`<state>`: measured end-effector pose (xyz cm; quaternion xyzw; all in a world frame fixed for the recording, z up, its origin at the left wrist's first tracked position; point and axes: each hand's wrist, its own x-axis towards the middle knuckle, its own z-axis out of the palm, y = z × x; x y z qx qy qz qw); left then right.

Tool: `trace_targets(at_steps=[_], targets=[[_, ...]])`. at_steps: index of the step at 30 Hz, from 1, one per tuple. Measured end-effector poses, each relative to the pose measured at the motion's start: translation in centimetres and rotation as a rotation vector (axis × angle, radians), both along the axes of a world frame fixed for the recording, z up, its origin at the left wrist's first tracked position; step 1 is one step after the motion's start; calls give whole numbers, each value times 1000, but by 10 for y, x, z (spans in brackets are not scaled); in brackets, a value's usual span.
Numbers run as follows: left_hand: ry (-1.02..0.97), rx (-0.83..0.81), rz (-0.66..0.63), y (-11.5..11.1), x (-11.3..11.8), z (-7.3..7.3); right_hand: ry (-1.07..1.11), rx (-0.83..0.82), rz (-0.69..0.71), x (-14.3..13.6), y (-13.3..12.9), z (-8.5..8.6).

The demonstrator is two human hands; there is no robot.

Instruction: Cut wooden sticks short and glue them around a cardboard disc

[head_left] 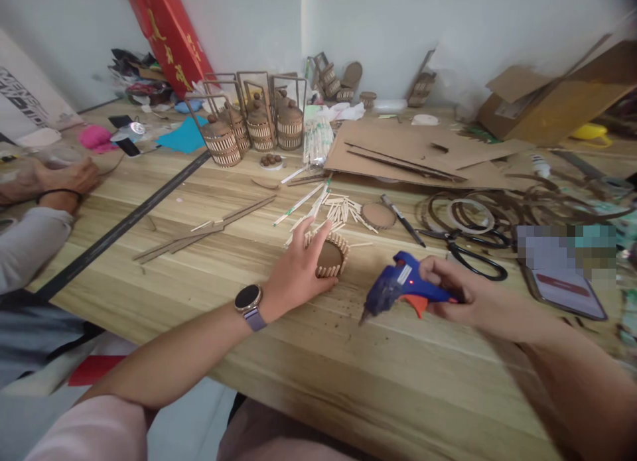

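My left hand [297,268], wearing a watch [248,298] on its wrist, curves around the left side of a small round basket [343,263]. Short wooden sticks stand around the brown base of this basket, and my thumb is at its front. Part of its left wall is hidden behind my fingers. My right hand [452,290] grips a blue glue gun [393,285] with an orange trigger; its nozzle points down above the table, to the right of the basket. Just behind the basket lie a pile of short sticks [343,210] and a brown disc [378,215].
Several finished lidded baskets with tall handles [261,126] stand at the back. Cardboard sheets [388,146], a marker [403,220], scissors [478,252], a tape roll [470,215] and a phone [565,288] lie to the right. Another person's hands [70,176] are at the far left.
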<state>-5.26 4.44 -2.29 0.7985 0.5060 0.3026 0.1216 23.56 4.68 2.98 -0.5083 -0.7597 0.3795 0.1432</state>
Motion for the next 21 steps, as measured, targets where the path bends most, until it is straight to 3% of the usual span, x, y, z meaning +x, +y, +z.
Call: trace_targets(at_steps=[5,7,10,14,21], targets=[[-7,-12,0,0,0,1,230,-135,-250,5,2,-18],[-3,-9,-4,0,0,1,276,-173,-286,2,0,-27],[1,-5,-3,0,0,2,289,-181,-194,-5,-2,-36],[0,-18,6,-1,-1,2,202,-46,-90,-17,-4,-37],[14,-19,9,0,-1,2,76,144,-27,-26,-7,-38]])
